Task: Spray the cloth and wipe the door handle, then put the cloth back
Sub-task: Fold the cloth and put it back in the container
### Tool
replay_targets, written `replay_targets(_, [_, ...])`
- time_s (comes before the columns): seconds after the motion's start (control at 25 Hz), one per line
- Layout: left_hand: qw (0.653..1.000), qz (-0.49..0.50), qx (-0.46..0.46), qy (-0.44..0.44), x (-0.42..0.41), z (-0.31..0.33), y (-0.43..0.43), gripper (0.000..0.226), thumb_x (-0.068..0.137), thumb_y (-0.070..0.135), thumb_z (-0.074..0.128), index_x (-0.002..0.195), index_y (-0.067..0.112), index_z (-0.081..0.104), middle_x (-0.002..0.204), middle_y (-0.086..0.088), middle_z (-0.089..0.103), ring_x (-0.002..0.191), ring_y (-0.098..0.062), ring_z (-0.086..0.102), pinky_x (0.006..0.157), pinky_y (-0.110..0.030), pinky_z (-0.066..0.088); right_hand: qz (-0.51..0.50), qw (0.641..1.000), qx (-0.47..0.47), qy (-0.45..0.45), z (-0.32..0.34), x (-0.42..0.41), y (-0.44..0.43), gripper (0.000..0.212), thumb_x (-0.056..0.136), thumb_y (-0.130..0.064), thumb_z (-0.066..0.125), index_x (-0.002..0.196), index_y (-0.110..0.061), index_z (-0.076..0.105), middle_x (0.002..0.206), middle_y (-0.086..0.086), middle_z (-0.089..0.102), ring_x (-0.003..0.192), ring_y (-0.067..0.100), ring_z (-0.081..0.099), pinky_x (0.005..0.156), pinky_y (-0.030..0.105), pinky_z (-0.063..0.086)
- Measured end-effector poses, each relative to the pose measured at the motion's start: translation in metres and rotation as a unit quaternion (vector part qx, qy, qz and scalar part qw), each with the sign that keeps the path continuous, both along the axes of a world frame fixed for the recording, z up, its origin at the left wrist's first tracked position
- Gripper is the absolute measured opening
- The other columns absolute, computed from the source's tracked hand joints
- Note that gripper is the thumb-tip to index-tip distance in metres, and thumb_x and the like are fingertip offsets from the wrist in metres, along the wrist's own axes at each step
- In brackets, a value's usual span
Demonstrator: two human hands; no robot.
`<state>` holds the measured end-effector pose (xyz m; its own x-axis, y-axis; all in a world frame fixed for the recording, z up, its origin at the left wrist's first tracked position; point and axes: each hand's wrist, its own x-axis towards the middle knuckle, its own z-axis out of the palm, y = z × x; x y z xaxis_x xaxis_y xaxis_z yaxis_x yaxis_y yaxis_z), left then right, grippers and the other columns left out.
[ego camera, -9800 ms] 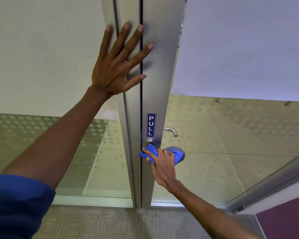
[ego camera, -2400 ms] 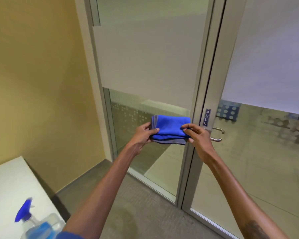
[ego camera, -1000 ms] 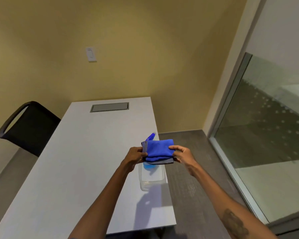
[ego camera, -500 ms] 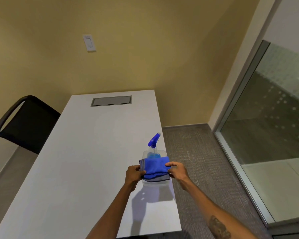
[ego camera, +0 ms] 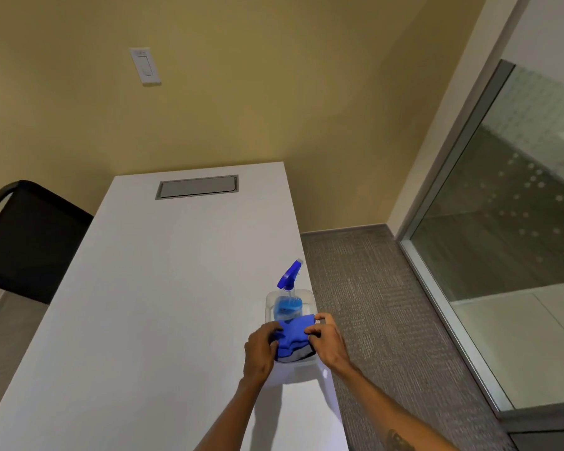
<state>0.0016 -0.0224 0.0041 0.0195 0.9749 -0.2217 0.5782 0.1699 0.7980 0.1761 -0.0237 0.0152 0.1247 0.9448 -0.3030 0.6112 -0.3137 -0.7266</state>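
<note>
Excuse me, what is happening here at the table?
A person is putting a folded blue cloth into a clear bin near the right edge of a white table. The left hand and right hand hold the cloth at its two sides. A spray bottle stands in the same bin, behind the cloth.

Both hands are on the folded blue microfibre cloth (ego camera: 293, 336), left hand (ego camera: 260, 348) and right hand (ego camera: 327, 340) gripping its opposite edges. It's sitting down in the near end of a clear plastic bin (ego camera: 308, 299) at the right edge of the long white desk (ego camera: 150, 304). A spray bottle with a blue trigger head (ego camera: 289, 289) stands upright in the bin's far end, touching the cloth. Black chair (ego camera: 23, 242) sits left of the desk, grey cable hatch (ego camera: 197, 187) at its far end.
</note>
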Motion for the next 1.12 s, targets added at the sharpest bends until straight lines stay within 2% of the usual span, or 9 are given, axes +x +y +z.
replay_targets(0.16, [0.997,-0.008,-0.075,0.019,0.002,-0.013,0.01,0.032,0.097,-0.004,0.054,0.117,0.008,0.077,0.118,-0.012,0.075,0.114,-0.028,0.068,0.098,-0.023,0.05,0.033,0.999,-0.013,-0.019,-0.013,0.003,0.006,0.02,0.094,0.009,0.053,0.111,0.007,0.064,0.114,0.01,0.051,0.092,0.025,0.061,0.071,0.027,0.045])
replay_targets(0.32, [0.988,0.044,-0.143,-0.046,0.005,-0.023,0.016,0.025,0.096,0.01,0.059,0.113,0.0,0.075,0.104,-0.009,0.07,0.093,-0.019,0.063,0.074,-0.005,0.048,-0.035,0.998,-0.044,0.0,-0.022,0.004,0.009,0.017,0.089,0.007,0.043,0.1,-0.005,0.048,0.074,0.01,0.036,0.056,0.017,0.032,0.05,0.033,0.025])
replay_targets(0.44, [0.982,0.052,-0.165,-0.072,0.012,-0.028,0.017,0.025,0.087,0.026,0.059,0.087,0.003,0.07,0.085,-0.01,0.069,0.077,-0.023,0.061,0.07,-0.032,0.051,-0.016,0.999,-0.052,-0.007,-0.036,-0.001,0.014,0.015,0.088,0.001,0.043,0.089,-0.014,0.047,0.073,0.011,0.036,0.065,0.023,0.032,0.06,0.039,0.027])
replay_targets(0.52, [0.983,0.041,-0.172,-0.048,0.017,-0.033,0.021,0.018,0.09,0.023,0.056,0.08,0.009,0.061,0.078,-0.008,0.063,0.068,-0.018,0.053,0.064,-0.03,0.043,0.003,0.997,-0.081,-0.008,-0.039,-0.005,0.018,0.017,0.089,-0.001,0.043,0.089,-0.016,0.048,0.075,0.014,0.045,0.067,0.022,0.037,0.061,0.039,0.031])
replay_targets(0.64, [0.982,0.004,-0.185,0.027,0.022,-0.043,0.028,0.015,0.1,0.016,0.053,0.097,0.006,0.064,0.095,-0.015,0.069,0.073,-0.017,0.059,0.074,-0.03,0.053,0.076,0.989,-0.106,-0.072,-0.048,-0.005,0.021,0.025,0.1,0.0,0.034,0.12,-0.004,0.049,0.129,0.026,0.057,0.1,0.032,0.055,0.089,0.047,0.046])
replay_targets(0.72, [0.977,-0.053,-0.176,0.106,0.02,-0.047,0.033,0.026,0.102,0.025,0.056,0.119,0.007,0.065,0.116,-0.012,0.072,0.097,-0.021,0.069,0.093,-0.029,0.056,0.158,0.972,-0.102,-0.143,-0.057,-0.005,0.018,0.04,0.106,-0.005,0.035,0.144,0.0,0.043,0.157,0.02,0.037,0.139,0.035,0.039,0.117,0.046,0.031])
replay_targets(0.84, [0.968,-0.129,-0.103,0.19,0.018,-0.05,0.03,0.035,0.102,0.035,0.055,0.129,0.013,0.06,0.124,-0.005,0.068,0.108,-0.017,0.067,0.099,-0.024,0.054,0.201,0.937,-0.102,-0.268,-0.052,-0.007,0.021,0.033,0.103,-0.011,0.048,0.133,-0.006,0.06,0.143,0.014,0.05,0.133,0.031,0.041,0.111,0.043,0.036])
replay_targets(0.96, [0.97,-0.122,-0.057,0.202,0.018,-0.054,0.022,0.031,0.104,0.033,0.052,0.127,0.012,0.057,0.121,-0.006,0.065,0.103,-0.015,0.067,0.098,-0.028,0.057,0.286,0.887,-0.072,-0.356,-0.053,-0.005,0.014,0.038,0.104,-0.029,0.039,0.115,-0.011,0.07,0.125,0.011,0.06,0.123,0.028,0.046,0.108,0.049,0.028])
replay_targets(1.12, [0.969,-0.149,0.003,0.199,0.017,-0.065,0.015,0.041,0.104,0.049,0.044,0.13,0.019,0.055,0.129,0.002,0.063,0.113,-0.006,0.059,0.096,-0.005,0.038,0.338,0.87,-0.054,-0.356,-0.054,-0.004,0.005,0.052,0.109,-0.044,0.023,0.12,-0.018,0.066,0.113,0.013,0.068,0.121,0.03,0.054,0.118,0.063,0.009])
